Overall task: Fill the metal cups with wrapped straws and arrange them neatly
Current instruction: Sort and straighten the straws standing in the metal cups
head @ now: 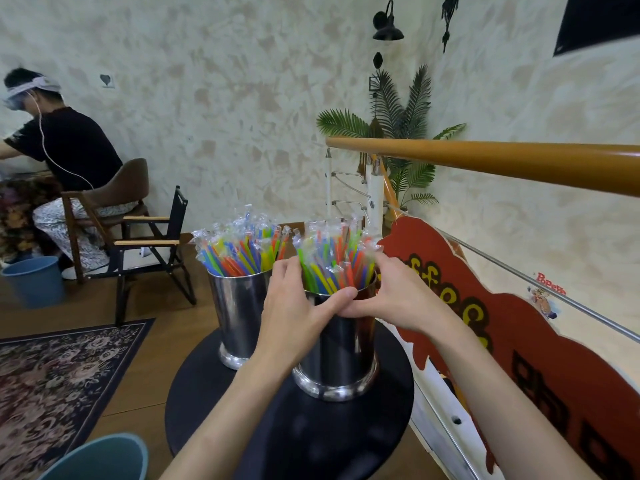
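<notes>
Straws point(332, 268) in clear wrappers, many colours, stand packed upright in the near cup point(337, 358), a shiny metal one on the round black counter point(311, 441). Both hands close around the bundle just above the rim. The left hand point(294, 306) comes in from the left side, its fingers point(289, 271) curled against the straws and its thumb laid across the front of the rim. The right hand point(398, 299) wraps the bundle from the right, its fingers point(382, 263) bent around the far side; the two thumbs meet at the front, touching. So the fingers on both sides are narrow, holding the straws gathered between them. Just behind and to the left stands a second cup point(237, 320), also full of straws point(239, 247), close to the first; whether the two cups touch cannot be told. Right of the counter runs a red sign point(519, 341) under a wooden handrail point(485, 157), with a palm plant point(405, 133) behind it. Left of the counter lies a patterned rug point(59, 375); a blue bin point(100, 459) shows at the bottom edge. Further back a black folding chair point(156, 244) stands, and a seated person point(65, 150) bends forward on a wooden chair beside another blue bin point(34, 282).
</notes>
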Motion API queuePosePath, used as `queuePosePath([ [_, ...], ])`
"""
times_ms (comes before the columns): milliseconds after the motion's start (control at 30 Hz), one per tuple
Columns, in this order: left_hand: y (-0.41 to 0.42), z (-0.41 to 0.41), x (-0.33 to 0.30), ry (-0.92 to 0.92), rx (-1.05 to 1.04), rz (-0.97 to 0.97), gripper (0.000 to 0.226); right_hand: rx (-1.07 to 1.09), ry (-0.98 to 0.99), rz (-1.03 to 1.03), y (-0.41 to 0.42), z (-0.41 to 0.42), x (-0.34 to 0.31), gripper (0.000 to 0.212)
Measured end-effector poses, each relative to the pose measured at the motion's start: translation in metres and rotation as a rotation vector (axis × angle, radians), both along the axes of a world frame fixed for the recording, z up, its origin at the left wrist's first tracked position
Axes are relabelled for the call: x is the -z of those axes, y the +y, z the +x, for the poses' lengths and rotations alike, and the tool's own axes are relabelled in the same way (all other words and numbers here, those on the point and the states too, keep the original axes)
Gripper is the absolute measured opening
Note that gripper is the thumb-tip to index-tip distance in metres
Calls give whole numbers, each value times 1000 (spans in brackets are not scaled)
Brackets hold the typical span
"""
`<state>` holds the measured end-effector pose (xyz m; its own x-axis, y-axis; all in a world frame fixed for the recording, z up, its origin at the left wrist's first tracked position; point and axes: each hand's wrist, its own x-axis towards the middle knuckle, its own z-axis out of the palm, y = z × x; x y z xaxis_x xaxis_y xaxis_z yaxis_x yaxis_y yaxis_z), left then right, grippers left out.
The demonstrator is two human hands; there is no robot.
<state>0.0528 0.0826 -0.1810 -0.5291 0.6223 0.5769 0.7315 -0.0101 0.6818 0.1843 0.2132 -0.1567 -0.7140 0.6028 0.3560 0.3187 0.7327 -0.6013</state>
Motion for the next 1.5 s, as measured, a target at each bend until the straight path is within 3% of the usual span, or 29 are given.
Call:
queuePosePath([
  [267,1,-35,-2,-77,275,-26,63,-66,-92,-225,18,15,-4,124],
  [433,2,-42,-2,-29,265,-37,53,-183,61,-293,18,10,3,111],
  [733,-1,-35,-10,17,140,-48,40,-157,23,-60,12,11,-4,93],
  [867,6,-36,-12,8,49,-26,54,-142,-13,-104,15,20,-13,69],
  [1067,16,-27,-21,5,88,23,32,11,156,-64,18,17,-12,32],
  [1167,19,-29,-22,-34,78,16,20,80,238,-65,18,12,-12,25],
  [1267,21,-30,-21,-133,100,-18,42,132,281,-81,17,4,-9,26],
  [1500,24,-31,-18,-151,57,-18,25,167,281,-93,19,-1,-7,30],
])
